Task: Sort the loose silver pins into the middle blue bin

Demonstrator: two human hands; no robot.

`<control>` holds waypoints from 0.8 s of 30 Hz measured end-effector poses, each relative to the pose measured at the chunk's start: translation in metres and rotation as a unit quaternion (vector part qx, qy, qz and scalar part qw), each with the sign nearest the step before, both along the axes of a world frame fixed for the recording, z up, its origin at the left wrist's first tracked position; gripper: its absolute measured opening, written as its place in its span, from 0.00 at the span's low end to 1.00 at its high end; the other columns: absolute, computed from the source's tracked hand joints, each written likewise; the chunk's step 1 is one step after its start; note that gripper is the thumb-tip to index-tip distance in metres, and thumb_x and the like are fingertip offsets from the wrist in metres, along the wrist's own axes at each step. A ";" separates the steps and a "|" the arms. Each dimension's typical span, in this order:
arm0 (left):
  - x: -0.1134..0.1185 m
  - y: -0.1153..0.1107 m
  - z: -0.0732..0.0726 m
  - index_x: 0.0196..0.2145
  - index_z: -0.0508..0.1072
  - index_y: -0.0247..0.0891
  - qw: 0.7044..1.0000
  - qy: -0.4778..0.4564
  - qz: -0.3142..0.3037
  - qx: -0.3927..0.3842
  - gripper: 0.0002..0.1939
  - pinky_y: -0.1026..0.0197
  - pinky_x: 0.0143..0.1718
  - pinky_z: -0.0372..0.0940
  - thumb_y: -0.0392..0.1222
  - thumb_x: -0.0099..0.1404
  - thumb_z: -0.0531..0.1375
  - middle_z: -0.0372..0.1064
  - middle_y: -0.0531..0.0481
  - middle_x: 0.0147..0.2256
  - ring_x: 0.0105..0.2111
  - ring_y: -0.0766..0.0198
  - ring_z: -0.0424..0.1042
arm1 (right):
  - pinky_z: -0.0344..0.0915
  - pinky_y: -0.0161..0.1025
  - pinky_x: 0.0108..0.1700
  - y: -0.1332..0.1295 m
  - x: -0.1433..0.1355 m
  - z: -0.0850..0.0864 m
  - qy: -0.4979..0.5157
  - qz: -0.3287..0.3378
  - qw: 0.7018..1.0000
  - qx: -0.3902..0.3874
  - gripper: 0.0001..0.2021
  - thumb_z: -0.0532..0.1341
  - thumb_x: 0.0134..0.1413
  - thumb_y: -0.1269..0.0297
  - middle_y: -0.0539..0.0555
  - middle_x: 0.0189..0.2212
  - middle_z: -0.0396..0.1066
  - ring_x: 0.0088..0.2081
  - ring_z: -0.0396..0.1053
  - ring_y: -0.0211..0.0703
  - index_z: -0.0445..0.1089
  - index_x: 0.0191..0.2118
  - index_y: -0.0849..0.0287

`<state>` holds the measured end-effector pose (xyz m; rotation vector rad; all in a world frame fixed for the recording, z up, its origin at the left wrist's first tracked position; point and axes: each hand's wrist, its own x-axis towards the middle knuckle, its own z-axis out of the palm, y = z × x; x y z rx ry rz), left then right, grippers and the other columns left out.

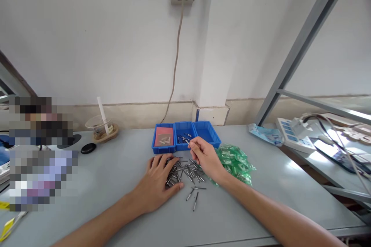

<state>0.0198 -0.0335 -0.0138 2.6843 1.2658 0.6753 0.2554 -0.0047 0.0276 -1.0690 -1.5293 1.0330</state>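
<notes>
My left hand (158, 179) lies palm down with its fingers spread over the left part of a pile of slim metal pins (189, 170), covering some of them. My right hand (204, 154) is pinched shut on a thin metal pin (187, 141), mostly hidden by the fingers, at the front edge of the middle blue bin (184, 125). Several dark pins lie inside that bin. The left blue bin (155, 149) holds a red card and a small clear bag of light-coloured pieces. Near my right wrist sits a heap of green plastic packets (235, 162).
The right blue bin (207, 131) adjoins the middle one. A light blue packet (266, 134) and a white power strip (294, 135) lie at the right, beside a grey metal frame (301, 46). Leftward are a black oval object (88, 148) and a clear cup (98, 122).
</notes>
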 end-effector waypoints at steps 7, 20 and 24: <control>-0.008 0.002 0.005 0.64 0.67 0.47 1.000 -0.016 -0.015 -0.012 0.28 0.38 0.61 0.61 0.62 0.74 0.60 0.62 0.41 0.62 0.61 0.43 0.62 | 0.54 0.36 0.25 0.002 0.000 -0.005 -0.002 0.001 1.000 -0.006 0.16 0.55 0.73 0.48 0.44 0.24 0.62 0.23 0.57 0.37 0.66 0.41 0.54; -0.017 0.011 0.017 0.58 0.71 0.45 0.997 -0.008 -0.064 -0.048 0.22 0.50 0.51 0.66 0.60 0.75 0.59 0.71 0.46 0.52 0.50 0.52 0.70 | 0.57 0.36 0.26 0.002 -0.003 -0.005 -0.021 0.000 1.000 -0.014 0.14 0.55 0.73 0.49 0.46 0.24 0.66 0.23 0.59 0.38 0.67 0.42 0.55; -0.019 0.013 0.013 0.56 0.72 0.45 0.997 -0.012 -0.065 -0.041 0.19 0.52 0.49 0.68 0.59 0.78 0.55 0.72 0.47 0.49 0.46 0.54 0.73 | 0.52 0.36 0.23 0.003 -0.002 -0.002 -0.024 -0.014 1.000 -0.008 0.17 0.56 0.72 0.46 0.46 0.22 0.65 0.21 0.55 0.37 0.68 0.41 0.55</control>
